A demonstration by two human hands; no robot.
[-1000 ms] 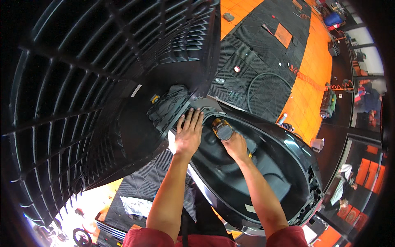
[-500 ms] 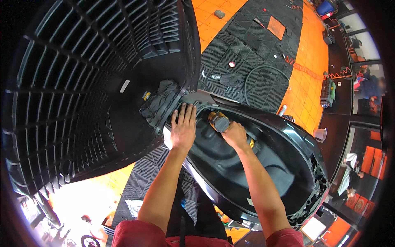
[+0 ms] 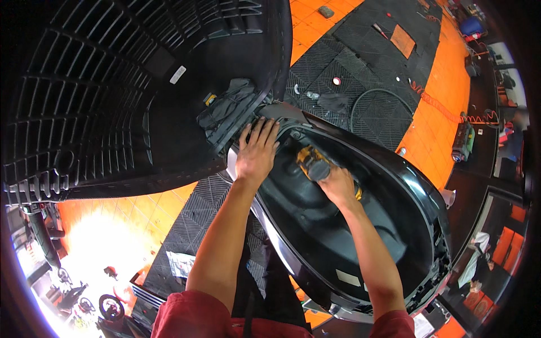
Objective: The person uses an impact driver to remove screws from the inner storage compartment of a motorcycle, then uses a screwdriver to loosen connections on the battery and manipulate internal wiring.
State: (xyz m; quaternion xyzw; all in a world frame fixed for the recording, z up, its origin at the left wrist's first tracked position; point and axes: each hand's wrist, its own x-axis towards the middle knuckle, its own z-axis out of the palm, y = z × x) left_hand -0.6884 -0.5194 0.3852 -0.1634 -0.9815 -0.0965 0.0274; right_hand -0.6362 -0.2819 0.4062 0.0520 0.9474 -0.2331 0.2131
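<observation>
Keep the right hand [image 3: 339,186] steady, fingers wrapped round the cordless drill [image 3: 311,160] (tip hidden) — the left hand [image 3: 256,158], fingers extended, grasping nothing, braces beside the storage bin [image 3: 304,207].

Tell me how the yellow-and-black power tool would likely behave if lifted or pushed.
The power tool looks stiff, with a rigid-looking casing. It is probably heavy for its size, given the thick body beside the right hand. Set down in the black compartment, it might slide or tip, since the surface there looks smooth and curved.
</observation>
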